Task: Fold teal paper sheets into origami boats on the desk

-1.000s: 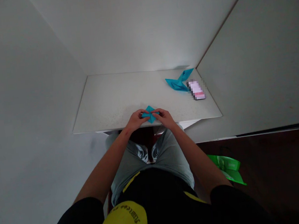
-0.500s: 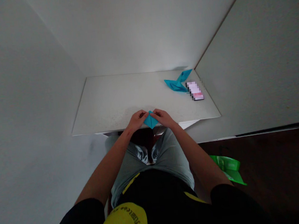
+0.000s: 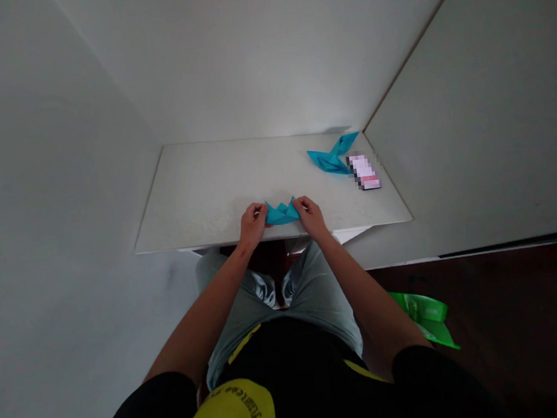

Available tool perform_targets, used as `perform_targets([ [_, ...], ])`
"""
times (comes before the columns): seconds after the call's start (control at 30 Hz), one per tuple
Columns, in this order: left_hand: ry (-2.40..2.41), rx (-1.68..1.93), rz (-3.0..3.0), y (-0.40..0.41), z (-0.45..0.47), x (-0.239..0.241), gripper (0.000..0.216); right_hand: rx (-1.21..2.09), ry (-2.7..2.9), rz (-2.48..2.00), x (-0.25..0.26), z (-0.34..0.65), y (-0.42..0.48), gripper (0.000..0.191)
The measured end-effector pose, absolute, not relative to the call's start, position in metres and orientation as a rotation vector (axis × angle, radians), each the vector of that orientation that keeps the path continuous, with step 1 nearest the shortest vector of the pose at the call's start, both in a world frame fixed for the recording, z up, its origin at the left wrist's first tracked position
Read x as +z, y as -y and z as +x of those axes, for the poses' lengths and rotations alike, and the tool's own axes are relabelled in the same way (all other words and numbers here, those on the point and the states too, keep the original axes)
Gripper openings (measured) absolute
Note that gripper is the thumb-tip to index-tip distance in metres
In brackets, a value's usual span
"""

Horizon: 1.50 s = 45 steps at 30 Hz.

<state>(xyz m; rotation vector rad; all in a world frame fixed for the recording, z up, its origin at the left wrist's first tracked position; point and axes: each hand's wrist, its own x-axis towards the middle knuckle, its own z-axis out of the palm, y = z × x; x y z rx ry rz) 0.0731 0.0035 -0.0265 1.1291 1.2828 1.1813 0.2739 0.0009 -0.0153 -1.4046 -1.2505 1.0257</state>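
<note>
White walls [image 3: 221, 54] take up most of the view, meeting at a corner seam at left; a dark line runs down the edge at right. Dark reddish-brown floor [image 3: 532, 314] lower right. Black short-sleeved shirt [image 3: 324, 391] fills the bottom, yellow patches on it, lettering on the biggest one too small to read surely. White table [image 3: 215, 182] spans the middle, back edge against the wall, some specks near its front edge. Pale grey-blue trousers [image 3: 232, 295], legs reaching just under the table front. Bright green curved item [image 3: 428, 309] at the floor area, partly behind the right arm, kind unclear. Blue folded paper [image 3: 328, 161] lies at the table's back right, pointed boat-like shapes; can't tell if one piece or two. Left hand [image 3: 254, 222] pinches the left end of the small blue paper boat [image 3: 282, 215], fingers closed narrow on it; right hand [image 3: 311, 215] pinches the right end the same way. Phone [image 3: 365, 172], pixelated, lit screen, sits just beside the blue folded paper. Small boat is at the table's front edge, centre, between both hands, peak in its middle, corners up.
</note>
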Motion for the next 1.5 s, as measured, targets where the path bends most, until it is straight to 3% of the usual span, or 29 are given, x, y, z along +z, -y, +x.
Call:
perform_targets([
  [0.37,-1.369,1.501,0.835,-0.002,0.070,-0.038,0.039,0.810,1.104,-1.422,-0.036,0.293,-0.001,0.047],
  [0.57,-1.712,1.577,1.386,0.001,0.056,-0.032,0.023,0.820,1.174,-1.470,-0.039,0.297,-0.002,0.046],
  [0.7,-1.457,1.129,2.311,0.016,0.053,-0.019,0.024,0.752,1.288,-1.520,-0.041,0.299,-0.003,0.036],
  [0.83,-1.193,0.597,2.674,0.028,0.061,-0.016,0.055,0.703,1.308,-1.578,-0.041,0.299,-0.005,0.034],
  [0.93,-1.243,0.492,2.675,0.029,0.065,-0.021,0.068,0.551,1.387,-1.626,-0.037,0.296,-0.004,0.042],
  [1.07,-1.176,0.585,2.569,0.028,0.067,-0.028,0.066,0.283,1.791,-1.574,-0.027,0.279,0.013,0.047],
  [1.2,-1.110,0.656,2.417,0.020,0.061,-0.032,0.061,0.362,2.239,-1.449,-0.023,0.264,0.033,0.054],
  [1.5,-1.379,0.742,2.236,-0.020,0.026,-0.034,0.057,0.344,2.209,-1.568,-0.029,0.303,0.035,0.062],
])
